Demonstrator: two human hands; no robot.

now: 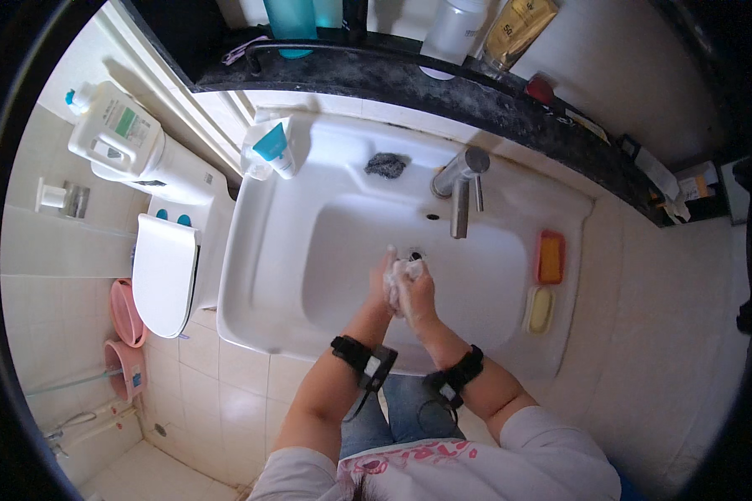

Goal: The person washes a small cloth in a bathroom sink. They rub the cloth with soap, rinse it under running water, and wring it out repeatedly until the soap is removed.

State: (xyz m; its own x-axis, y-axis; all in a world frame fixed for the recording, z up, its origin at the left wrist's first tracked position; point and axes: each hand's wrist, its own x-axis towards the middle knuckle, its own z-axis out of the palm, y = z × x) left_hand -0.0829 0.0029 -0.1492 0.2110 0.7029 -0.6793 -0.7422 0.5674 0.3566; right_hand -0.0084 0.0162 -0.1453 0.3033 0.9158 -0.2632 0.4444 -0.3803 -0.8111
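My left hand [385, 282] and my right hand [417, 288] are pressed together over the basin of a white ceramic sink [344, 250]. White lather coats both, thickest along the fingers. One finger or thumb of the left hand points up toward the tap. Foam and overlap hide how the other fingers lie and whether anything is between the palms. Just beyond my fingertips is the drain [416, 256]. A brushed metal mixer tap [460, 188] stands behind, with no water visible at its spout. Black straps with small devices circle both forearms.
On the sink's right rim lie an orange soap bar [550, 258] in a red dish and a pale yellow soap bar [540, 310]. A dark scouring pad [386, 165] and a blue-white tube [276, 151] sit along the back. A black shelf [363, 78] with bottles overhangs; a toilet [166, 275] stands left.
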